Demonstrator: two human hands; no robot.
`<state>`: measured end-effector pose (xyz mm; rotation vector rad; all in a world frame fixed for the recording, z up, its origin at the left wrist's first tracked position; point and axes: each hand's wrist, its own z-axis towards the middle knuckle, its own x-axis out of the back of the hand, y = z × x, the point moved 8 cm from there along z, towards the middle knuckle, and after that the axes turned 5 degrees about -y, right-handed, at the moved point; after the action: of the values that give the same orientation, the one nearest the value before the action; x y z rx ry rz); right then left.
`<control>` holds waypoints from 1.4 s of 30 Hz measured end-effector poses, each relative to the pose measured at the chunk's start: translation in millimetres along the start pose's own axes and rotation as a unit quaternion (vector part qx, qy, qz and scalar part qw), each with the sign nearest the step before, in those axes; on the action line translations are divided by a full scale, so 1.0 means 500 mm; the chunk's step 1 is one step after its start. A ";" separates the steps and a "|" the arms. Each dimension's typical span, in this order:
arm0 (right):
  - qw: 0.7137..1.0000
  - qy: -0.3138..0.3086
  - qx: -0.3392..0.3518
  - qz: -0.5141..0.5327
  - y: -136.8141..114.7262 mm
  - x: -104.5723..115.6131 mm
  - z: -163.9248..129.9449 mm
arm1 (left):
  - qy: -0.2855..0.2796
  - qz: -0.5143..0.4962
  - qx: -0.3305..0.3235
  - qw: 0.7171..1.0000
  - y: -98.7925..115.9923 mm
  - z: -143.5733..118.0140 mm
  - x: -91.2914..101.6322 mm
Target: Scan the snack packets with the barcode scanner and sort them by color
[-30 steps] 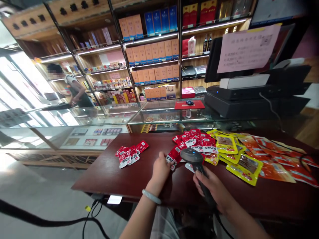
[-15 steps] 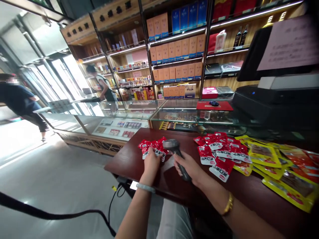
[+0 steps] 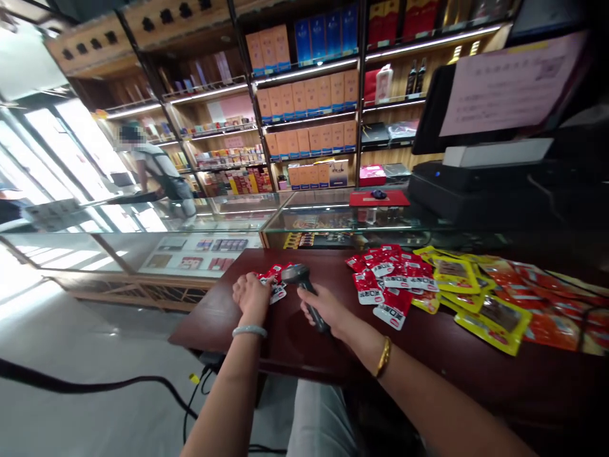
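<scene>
the right hand point(image 3: 328, 311) is closed around the handle of a barcode scanner point(image 3: 301, 284), its head angled down toward a small pile of red packets point(image 3: 275, 279) at the near left of the dark worktop point(image 3: 295, 343). the left hand point(image 3: 251, 293) lies fingers-down on that pile, seemingly steadying it under the scanner. the bigger heap of red packets point(image 3: 391, 282) and the yellow packets point(image 3: 471, 295) lie well apart to the right — likely a separate lot.

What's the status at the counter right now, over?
Left hand on small pile of red packets. Right hand grips barcode scanner, aimed at them. Nothing in the way.
</scene>
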<state>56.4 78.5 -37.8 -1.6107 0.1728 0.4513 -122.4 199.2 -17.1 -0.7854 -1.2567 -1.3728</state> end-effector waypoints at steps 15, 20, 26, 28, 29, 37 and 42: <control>0.979 0.198 0.034 0.011 -0.049 0.264 -0.252 | -0.150 -0.003 -0.283 0.947 0.436 -0.279 -0.114; 0.969 0.241 0.052 0.026 -0.063 0.326 -0.302 | -0.160 -0.005 -0.287 0.945 0.489 -0.304 -0.130; 0.970 0.234 0.053 0.036 -0.056 0.338 -0.301 | -0.215 -0.053 -0.231 0.947 0.460 -0.283 -0.135; 0.973 0.222 0.050 0.036 -0.057 0.324 -0.293 | -0.237 -0.103 -0.211 0.943 0.438 -0.271 -0.131; 0.975 0.212 0.050 0.035 -0.059 0.314 -0.287 | -0.241 -0.127 -0.202 0.941 0.425 -0.265 -0.127; 0.990 0.122 0.068 0.005 -0.090 0.202 -0.209 | -0.199 -0.197 -0.152 0.948 0.317 -0.216 -0.086; 0.994 0.091 0.058 -0.011 -0.080 0.142 -0.141 | -0.186 -0.218 -0.136 0.948 0.251 -0.185 -0.067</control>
<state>148.8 24.5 -26.5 -1.5366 0.3128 0.2727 21.8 134.9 -37.7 -1.0335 -1.6232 -1.8431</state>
